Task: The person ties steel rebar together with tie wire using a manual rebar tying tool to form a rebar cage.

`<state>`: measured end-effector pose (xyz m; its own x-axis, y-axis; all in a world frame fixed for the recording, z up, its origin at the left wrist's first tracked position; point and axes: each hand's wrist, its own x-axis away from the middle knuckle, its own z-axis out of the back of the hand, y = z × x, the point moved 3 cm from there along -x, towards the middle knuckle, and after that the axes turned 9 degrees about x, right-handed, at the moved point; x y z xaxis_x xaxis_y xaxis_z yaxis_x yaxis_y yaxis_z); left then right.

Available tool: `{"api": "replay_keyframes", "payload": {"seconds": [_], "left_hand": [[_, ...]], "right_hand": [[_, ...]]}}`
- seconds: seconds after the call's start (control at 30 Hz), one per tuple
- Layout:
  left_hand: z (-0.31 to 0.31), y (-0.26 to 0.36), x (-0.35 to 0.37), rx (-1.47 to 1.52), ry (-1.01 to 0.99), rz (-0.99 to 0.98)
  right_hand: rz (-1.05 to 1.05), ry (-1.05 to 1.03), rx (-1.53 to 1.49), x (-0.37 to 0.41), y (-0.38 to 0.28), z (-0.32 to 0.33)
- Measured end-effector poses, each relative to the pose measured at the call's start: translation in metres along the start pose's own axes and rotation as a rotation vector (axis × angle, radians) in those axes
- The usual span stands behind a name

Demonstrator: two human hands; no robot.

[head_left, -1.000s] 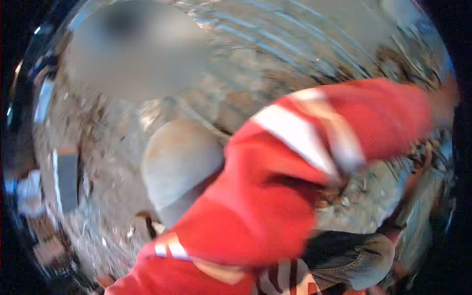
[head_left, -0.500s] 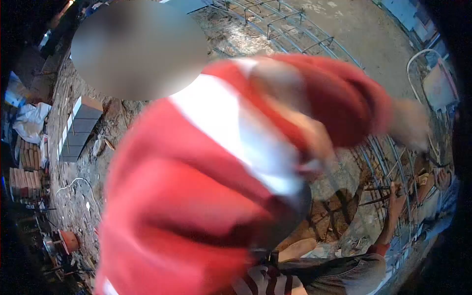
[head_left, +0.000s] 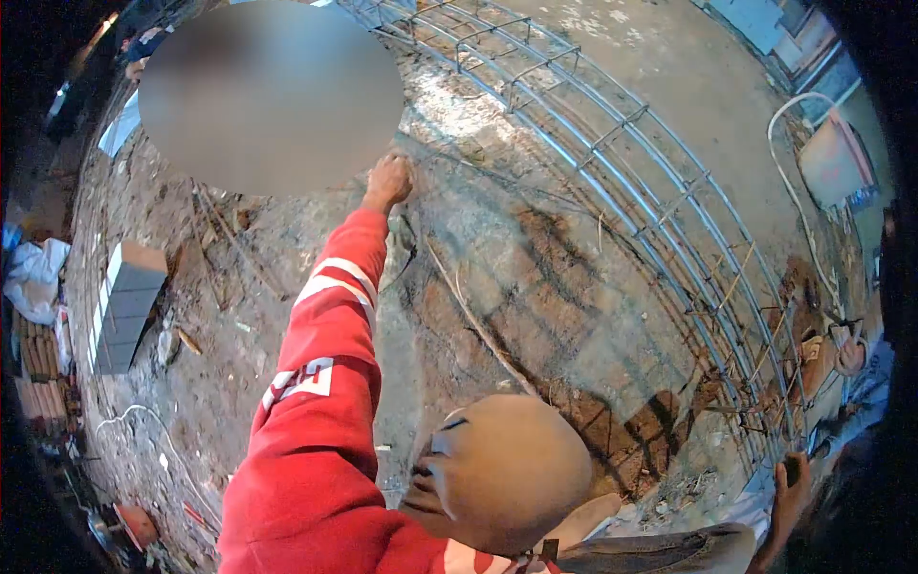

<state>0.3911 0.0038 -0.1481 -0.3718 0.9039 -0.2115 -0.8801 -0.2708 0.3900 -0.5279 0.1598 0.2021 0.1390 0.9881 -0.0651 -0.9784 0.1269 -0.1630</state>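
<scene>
Neither my left hand nor my right hand can be made out as my own. Close in front, a co-worker in a tan cap [head_left: 521, 459] and a red sleeve [head_left: 325, 421] with white bands stretches an arm forward. That person's hand [head_left: 390, 182] is closed near the blurred patch; whether it holds anything is hidden. At the lower right, another bare hand [head_left: 792, 483] is raised beside the long steel rebar cage [head_left: 636, 210]. A further hand [head_left: 849, 352] shows at the right edge.
Grey blocks [head_left: 126, 301] stand on the dirt ground at left, near stacked bricks [head_left: 38, 349] and white sacks [head_left: 36, 277]. A pale bucket [head_left: 835, 163] is at upper right. A stick [head_left: 478, 325] lies mid-ground, by a dug hole [head_left: 636, 440].
The red-clothed co-worker has shifted from across the view to the lower part, one arm now stretched forward. More ground and rebar cage show. The hand at lower right has moved down from the rebar.
</scene>
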Motion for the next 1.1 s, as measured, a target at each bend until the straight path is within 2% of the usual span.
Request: {"api": "replay_keyframes", "payload": {"seconds": [0.07, 0.13, 0.2, 0.23, 0.27, 0.33, 0.37, 0.4, 0.43, 0.5, 0.57, 0.63, 0.7, 0.73, 0.77, 0.8, 0.83, 0.9, 0.93, 1.0, 1.03, 1.07, 1.1], "left_hand": [[-0.013, -0.011, 0.009, -0.012, 0.008, 0.057], [-0.018, -0.020, 0.018, -0.138, -0.019, 0.092], [-0.018, -0.026, 0.018, -0.122, -0.033, 0.067], [-0.008, -0.025, 0.020, -0.114, -0.044, 0.041], [0.001, -0.022, 0.023, -0.127, -0.042, 0.049], [0.041, 0.011, 0.033, 0.071, 0.046, 0.064], [0.060, 0.024, 0.038, 0.054, 0.060, -0.045], [0.077, 0.038, 0.045, -0.007, 0.050, -0.014], [0.090, 0.044, 0.052, -0.050, -0.045, 0.038], [0.120, 0.054, 0.067, -0.146, -0.065, 0.074], [0.164, 0.069, 0.082, -0.182, -0.010, 0.050], [0.215, 0.097, 0.097, -0.202, 0.112, 0.021], [0.266, 0.129, 0.108, -0.215, 0.219, -0.002], [0.288, 0.145, 0.113, -0.276, 0.203, 0.088], [0.306, 0.155, 0.118, -0.252, 0.237, -0.006], [0.322, 0.168, 0.123, -0.230, 0.272, -0.100], [0.336, 0.188, 0.129, -0.237, 0.282, -0.111], [0.365, 0.234, 0.138, -0.007, 0.202, -0.135], [0.380, 0.264, 0.144, -0.015, 0.210, -0.152], [0.392, 0.326, 0.157, 0.224, 0.011, -0.112], [0.391, 0.351, 0.161, 0.224, 0.002, -0.140], [0.387, 0.378, 0.167, 0.372, 0.014, -0.207], [0.382, 0.405, 0.172, 0.520, 0.016, -0.275]], "right_hand": [[0.124, 0.073, 0.083, 0.014, 0.014, 0.022], [-0.056, -0.078, -0.103, 0.025, -0.003, 0.045], [-0.158, -0.085, 0.086, 0.024, -0.021, 0.067], [0.020, -0.107, 0.178, 0.016, -0.032, 0.076], [0.070, 0.000, 0.237, 0.016, -0.041, 0.081], [-0.043, -0.057, 0.165, -0.015, 0.046, 0.087], [-0.040, -0.060, 0.140, -0.019, 0.047, 0.080], [0.132, -0.069, 0.198, -0.023, 0.033, 0.073], [0.306, -0.070, 0.256, -0.029, 0.007, 0.067], [0.661, -0.048, 0.376, -0.040, -0.061, 0.059], [0.851, -0.007, 0.430, -0.041, -0.131, 0.055], [0.598, -0.255, 0.188, -0.027, -0.214, 0.048], [0.344, -0.589, 0.129, -0.035, -0.301, 0.043], [0.599, -0.474, 0.219, -0.038, -0.324, 0.044], [0.850, -0.348, 0.309, -0.039, -0.340, 0.042], [0.897, -0.319, 0.238, -0.040, -0.352, 0.035], [0.944, -0.288, 0.169, -0.041, -0.360, 0.031], [1.046, -0.257, 0.043, -0.041, -0.368, 0.033], [1.039, -0.241, 0.032, -0.043, -0.365, 0.032], [1.198, -0.270, -0.208, -0.039, -0.351, 0.032], [1.172, -0.257, -0.213, -0.036, -0.337, 0.025], [1.139, -0.196, -0.472, -0.034, -0.320, 0.021], [1.063, -0.261, -0.605, -0.037, -0.306, 0.016]]}}
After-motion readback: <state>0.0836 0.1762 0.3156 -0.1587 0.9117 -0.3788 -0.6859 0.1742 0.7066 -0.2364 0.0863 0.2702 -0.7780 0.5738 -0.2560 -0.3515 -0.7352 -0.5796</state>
